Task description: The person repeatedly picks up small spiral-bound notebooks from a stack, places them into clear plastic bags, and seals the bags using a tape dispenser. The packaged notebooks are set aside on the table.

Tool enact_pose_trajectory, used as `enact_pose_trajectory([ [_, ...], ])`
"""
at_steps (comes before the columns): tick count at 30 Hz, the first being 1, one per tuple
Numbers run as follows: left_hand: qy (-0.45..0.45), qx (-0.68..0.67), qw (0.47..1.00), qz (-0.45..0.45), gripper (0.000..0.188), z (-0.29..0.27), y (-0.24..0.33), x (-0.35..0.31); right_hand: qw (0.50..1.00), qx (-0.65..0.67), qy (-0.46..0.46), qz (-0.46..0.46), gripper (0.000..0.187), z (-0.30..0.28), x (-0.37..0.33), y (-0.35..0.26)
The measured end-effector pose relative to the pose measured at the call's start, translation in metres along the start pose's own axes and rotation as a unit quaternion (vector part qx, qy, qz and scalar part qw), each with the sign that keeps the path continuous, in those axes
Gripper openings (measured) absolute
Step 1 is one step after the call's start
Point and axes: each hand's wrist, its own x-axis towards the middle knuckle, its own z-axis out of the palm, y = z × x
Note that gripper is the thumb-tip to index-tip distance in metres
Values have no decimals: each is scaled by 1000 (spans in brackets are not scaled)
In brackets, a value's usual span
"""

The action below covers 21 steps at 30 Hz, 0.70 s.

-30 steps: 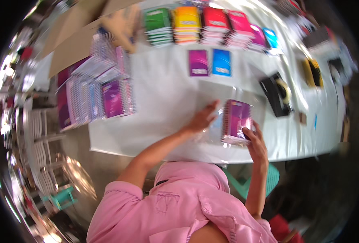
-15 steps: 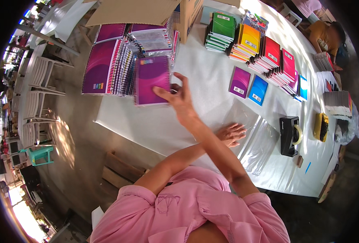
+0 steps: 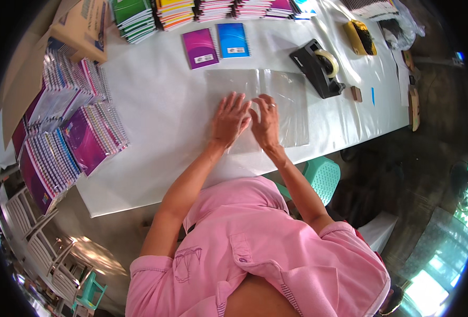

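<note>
Both hands rest on clear plastic bags or sheets lying flat on the white-covered table near its front edge. My left hand lies on the plastic's left part, fingers stretched forward and holding nothing visible. Close beside it, my right hand has a ring and slightly bent fingers, its thumb apart and pointing toward the left hand. No notebook is in either hand. Beyond the plastic, a purple spiral notebook and a blue spiral notebook lie side by side.
Purple spiral notebooks stand packed at the left, by a cardboard box. Green notebooks, yellow ones and other stacks line the far side. Right are a black tape dispenser, a yellow container and a green stool.
My right hand has left the purple notebook at the left and come back to the plastic beside my left hand. My arms are no longer crossed. The view has swung right.
</note>
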Motion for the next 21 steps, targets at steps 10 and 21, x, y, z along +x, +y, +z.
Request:
enact_pose_trajectory([
  [10,62,134,984,-100,50,33,33,34,995,-39,-29,-89,42,-47,3,91],
  [21,49,155,980,-117,54,44,55,46,980,86,-10,-178,29,-69,139,131],
])
